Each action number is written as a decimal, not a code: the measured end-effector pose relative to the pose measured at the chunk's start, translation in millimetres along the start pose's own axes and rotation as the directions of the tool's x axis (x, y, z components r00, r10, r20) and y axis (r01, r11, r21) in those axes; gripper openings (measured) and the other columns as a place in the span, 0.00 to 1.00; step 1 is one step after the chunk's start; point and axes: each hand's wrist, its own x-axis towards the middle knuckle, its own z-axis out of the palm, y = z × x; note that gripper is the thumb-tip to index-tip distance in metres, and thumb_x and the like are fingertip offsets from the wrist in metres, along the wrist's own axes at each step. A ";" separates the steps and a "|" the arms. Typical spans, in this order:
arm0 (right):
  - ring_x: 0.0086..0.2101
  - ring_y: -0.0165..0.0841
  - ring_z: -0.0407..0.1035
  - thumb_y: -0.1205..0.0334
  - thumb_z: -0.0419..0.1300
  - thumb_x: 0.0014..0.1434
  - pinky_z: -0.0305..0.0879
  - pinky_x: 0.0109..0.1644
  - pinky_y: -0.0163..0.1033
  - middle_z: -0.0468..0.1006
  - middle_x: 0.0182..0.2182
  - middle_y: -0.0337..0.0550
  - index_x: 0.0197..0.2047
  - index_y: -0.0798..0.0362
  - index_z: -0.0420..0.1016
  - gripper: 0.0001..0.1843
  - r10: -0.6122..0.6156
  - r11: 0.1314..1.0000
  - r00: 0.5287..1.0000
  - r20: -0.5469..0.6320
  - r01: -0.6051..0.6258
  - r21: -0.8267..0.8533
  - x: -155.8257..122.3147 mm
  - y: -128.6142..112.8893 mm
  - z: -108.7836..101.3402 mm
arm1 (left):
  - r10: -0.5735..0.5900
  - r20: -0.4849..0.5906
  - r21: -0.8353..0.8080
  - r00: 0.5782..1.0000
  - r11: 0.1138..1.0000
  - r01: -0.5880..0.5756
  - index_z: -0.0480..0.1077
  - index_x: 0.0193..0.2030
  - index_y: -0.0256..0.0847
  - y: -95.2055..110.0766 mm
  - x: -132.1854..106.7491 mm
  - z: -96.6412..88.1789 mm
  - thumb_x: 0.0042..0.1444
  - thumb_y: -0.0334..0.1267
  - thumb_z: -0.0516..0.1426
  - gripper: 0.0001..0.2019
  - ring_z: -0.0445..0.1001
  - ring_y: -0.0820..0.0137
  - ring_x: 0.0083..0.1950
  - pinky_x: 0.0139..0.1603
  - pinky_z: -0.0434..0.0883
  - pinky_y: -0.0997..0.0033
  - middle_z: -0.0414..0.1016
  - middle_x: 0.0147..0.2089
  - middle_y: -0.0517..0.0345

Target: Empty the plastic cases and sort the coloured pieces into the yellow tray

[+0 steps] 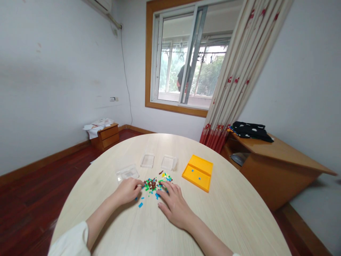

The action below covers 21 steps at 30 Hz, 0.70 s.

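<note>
- White walls (pixel 66 67), dark red wood floor (pixel 29 199), wood-framed window (pixel 176 57) with a long pale curtain (pixel 226 78) down its right side; somebody in a dark top (pixel 181 76) is out past the glass.
- Pale round table (pixel 234 220) takes up the front; a messy heap of tiny plastic bricks (pixel 151 184) sits on it right between the two hands, mostly brown, green and blue with some yellow at the far right.
- Left hand (pixel 128 189) is half curled, thumb and index finger down at the heap's left edge; can't tell from where I'm standing if there's a brick pinched in there or not.
- Right hand (pixel 172 202) is way looser, palm down, fingers spread out and a bit bent; the fingertips reach the right side of the heap, and I can't see it gripping anything.
- Few strays on the near side, btw; one flat blue piece (pixel 140 205) lies apart from the rest, between the hands.
- Beyond the heap, two clear trays (pixel 147 160) side by side; some other clear plastic thing (pixel 128 173) lies just past the left hand, too see-through to say what it is.
- Yellow case (pixel 204 180) lies opened flat off to the right; two little blue bits (pixel 192 170) are in its nearer half.
</note>
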 end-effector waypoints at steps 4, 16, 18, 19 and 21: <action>0.58 0.42 0.52 0.62 0.54 0.60 0.52 0.58 0.56 0.63 0.56 0.49 0.46 0.48 0.69 0.11 -0.023 1.000 1.000 -0.015 0.023 0.011 -0.4 0.9 -0.3 | 0.000 0.016 0.049 1.000 0.999 0.000 0.74 0.28 0.38 3.7 -1.4 -1.4 0.52 0.32 0.46 0.15 0.71 0.68 0.31 0.32 0.60 0.73 0.77 0.29 0.54; 0.52 0.37 0.59 0.65 0.54 0.60 0.57 0.56 0.48 0.69 0.50 0.46 0.52 0.48 0.66 0.16 -0.134 0.990 0.991 0.025 0.132 0.054 -2.2 -3.1 -4.5 | -0.016 0.026 -0.073 1.000 0.997 0.018 0.75 0.36 0.38 -7.6 -3.2 -5.2 0.48 0.32 0.48 0.15 0.68 0.70 0.28 0.30 0.60 0.74 0.74 0.27 0.56; 0.49 0.36 0.61 0.66 0.53 0.60 0.58 0.54 0.46 0.70 0.48 0.45 0.50 0.48 0.68 0.14 -0.144 0.987 0.989 0.023 0.142 0.072 -1.8 -3.5 -2.9 | -0.008 0.068 -0.113 0.998 0.993 0.016 0.74 0.39 0.38 -9.5 -5.8 -9.2 0.48 0.34 0.50 0.14 0.67 0.70 0.26 0.28 0.59 0.74 0.72 0.25 0.58; 0.49 0.36 0.62 0.66 0.53 0.60 0.59 0.53 0.46 0.71 0.46 0.45 0.48 0.48 0.69 0.13 -0.142 0.987 0.990 0.016 0.140 0.076 -1.5 -3.2 -1.7 | -0.009 0.084 -0.132 0.996 0.991 0.020 0.73 0.40 0.37 -10.4 -7.0 -10.8 0.48 0.37 0.51 0.14 0.66 0.70 0.26 0.27 0.58 0.74 0.71 0.25 0.59; 0.47 0.35 0.63 0.66 0.54 0.60 0.59 0.52 0.45 0.72 0.44 0.44 0.45 0.49 0.71 0.10 -0.134 0.987 0.991 -0.001 0.134 0.085 -0.9 -1.7 1.4 | -0.021 0.107 -0.154 0.994 0.987 0.038 0.72 0.41 0.36 -12.3 -8.4 -12.2 0.47 0.40 0.53 0.16 0.66 0.70 0.27 0.27 0.59 0.74 0.70 0.25 0.59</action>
